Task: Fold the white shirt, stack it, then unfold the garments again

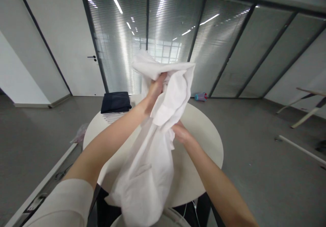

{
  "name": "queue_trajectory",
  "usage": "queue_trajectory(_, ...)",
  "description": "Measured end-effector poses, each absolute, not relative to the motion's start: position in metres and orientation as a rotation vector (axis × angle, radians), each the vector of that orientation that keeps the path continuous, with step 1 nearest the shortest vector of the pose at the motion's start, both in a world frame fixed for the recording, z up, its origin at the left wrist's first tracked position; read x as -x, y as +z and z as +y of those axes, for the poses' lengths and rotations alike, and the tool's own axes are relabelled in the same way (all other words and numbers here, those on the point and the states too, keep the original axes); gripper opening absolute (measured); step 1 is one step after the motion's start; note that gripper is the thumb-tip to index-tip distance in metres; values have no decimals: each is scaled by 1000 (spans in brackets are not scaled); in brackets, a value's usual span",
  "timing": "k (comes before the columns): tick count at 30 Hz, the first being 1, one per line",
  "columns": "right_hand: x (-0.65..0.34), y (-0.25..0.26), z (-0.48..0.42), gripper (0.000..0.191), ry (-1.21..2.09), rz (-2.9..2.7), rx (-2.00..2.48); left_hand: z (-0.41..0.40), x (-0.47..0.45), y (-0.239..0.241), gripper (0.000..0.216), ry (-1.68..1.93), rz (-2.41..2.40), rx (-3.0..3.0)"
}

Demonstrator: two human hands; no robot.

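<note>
White cloth (152, 172) up in the air over the table (206, 128), bunched and part twisted, long tail hanging past the near edge toward the wearer. L hand (156, 86) higher up, closed on gathered fabric just under the top flap; R hand (180, 132) lower, on the right side, looks closed on a bunched fold.

Handling (my judgement): one hand firm, other slides, never both loose at once. Feel for a hem or corner before shifting grip; mid-cloth bunches only add creases. Twist sits btwn the hands, so spread them apart & let the tail's weight unwind it. Thin, limp stuff, prob. slips easily: pinch full thickness, not one layer. Lift tail well clear of table edge and pale round rim (178, 216) below, snag/soil risk. Work twd the right; dark folded cloth (115, 101) on pale stack (114, 117) sits at far left, easily knocked by L forearm.

Hard to see: most fingertips of both hands, behind fabric, so exact pinch pts unclear. Cloth type unknown, no collar, sleeve or hem I can ID for sure. Round rim cut off at bottom; can't tell if tail touches it. Stack part hidden by L forearm.
</note>
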State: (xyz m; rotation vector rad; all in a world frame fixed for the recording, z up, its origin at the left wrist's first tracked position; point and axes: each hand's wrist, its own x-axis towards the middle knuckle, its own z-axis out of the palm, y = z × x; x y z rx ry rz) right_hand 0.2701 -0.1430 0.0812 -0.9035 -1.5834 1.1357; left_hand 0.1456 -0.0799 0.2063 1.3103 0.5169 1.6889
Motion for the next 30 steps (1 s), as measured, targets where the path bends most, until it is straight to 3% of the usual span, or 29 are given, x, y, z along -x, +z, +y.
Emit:
queue_trajectory(4, -317, 101, -126, 58, 862, -1118, 1182, -83, -105, 206, 41, 1597, 633, -1275)
queue_trajectory(8, -346, 118, -107, 57, 438, -844, 1118, -87, -70, 189, 83, 1665, 1033, -1425)
queue_trajectory(11, -347, 128, -99, 49, 201, -888, 895, -91, -65, 178, 115, 1827, 1000, -1849)
queue_trajectory(15, -319, 137, -105, 33, 252, -1137, 684, -104, -93, 157, 144, 1367, 589, -2402)
queue_trajectory(17, -301, 138, -116, 40, 441, -1270, 679, -113, -113, 140, 142, 1260, 507, -2360)
queue_trajectory(21, -287, 132, -138, 79, 799, -1501, 656, -118, -131, 111, 117, 1576, 678, -1927)
queue_trajectory(25, -293, 115, -145, 115, 818, -1714, 708, -106, -124, 103, 94, 1764, 770, -1371)
queue_trajectory(27, -289, 101, -142, 130, 824, -1795, 841, -99, -123, 97, 79, 1511, 681, -1189)
queue_trajectory(30, -271, 75, -133, 135, 829, -1801, 1035, -93, -125, 81, 87, 968, 519, -1162)
